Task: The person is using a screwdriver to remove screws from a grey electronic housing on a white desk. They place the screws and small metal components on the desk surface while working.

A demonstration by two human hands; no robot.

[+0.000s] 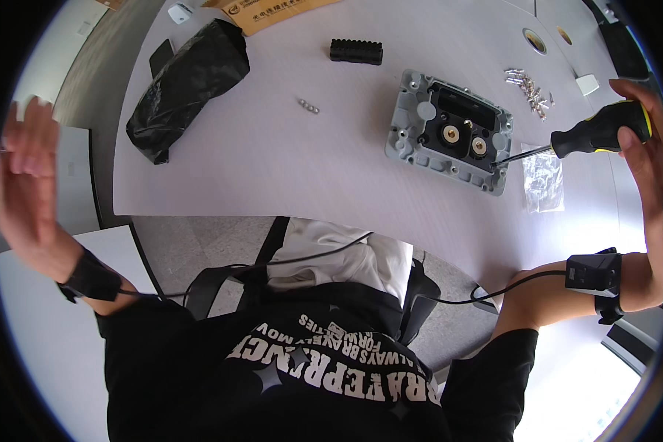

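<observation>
My right hand (650,168) grips the black and yellow handle of a screwdriver (595,132) at the right. Its shaft slants left and down, and the tip meets the right edge of the black insert (436,125) inside a grey metal housing (401,140). Two round brass-coloured contacts show in that insert. Whether the tip sits in a screw is too small to tell. Out beyond the table's left edge, my left hand (31,169) is raised with its fingers stretched out, holding nothing.
Loose small metal parts (529,92) lie behind the screwdriver, and a clear plastic bag (543,180) beside the housing. A black ribbed block (356,51), several small screws (309,105) and a black plastic bag (188,88) rest farther left. Cables run from both wrist straps.
</observation>
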